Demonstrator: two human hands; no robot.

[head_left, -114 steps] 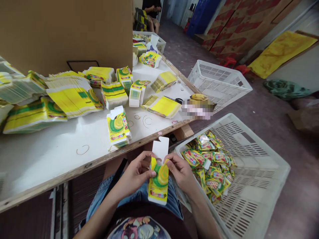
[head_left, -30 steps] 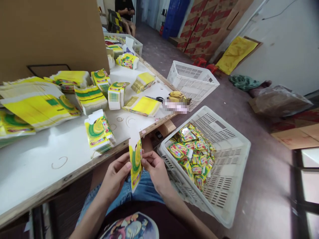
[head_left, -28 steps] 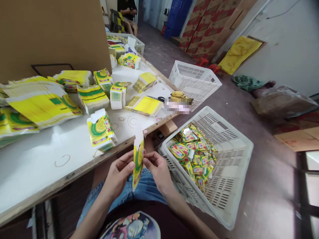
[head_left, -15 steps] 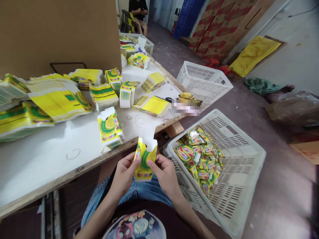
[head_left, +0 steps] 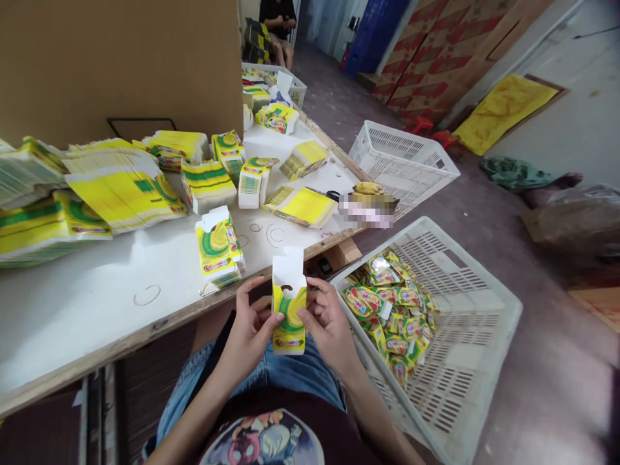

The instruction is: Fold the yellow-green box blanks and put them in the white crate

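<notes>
Both hands (head_left: 249,324) pinching yellow carton (head_left: 289,326), green swirl (head_left: 291,311), multicoloured lettering (head_left: 289,343) unreadable

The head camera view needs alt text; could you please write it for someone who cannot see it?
A person's left hand and right hand hold a yellow and green carton between them, its white top flap raised. Beyond is a white table with stacks of yellow cartons; to the right, a white crate holds small colourful packets.
</notes>
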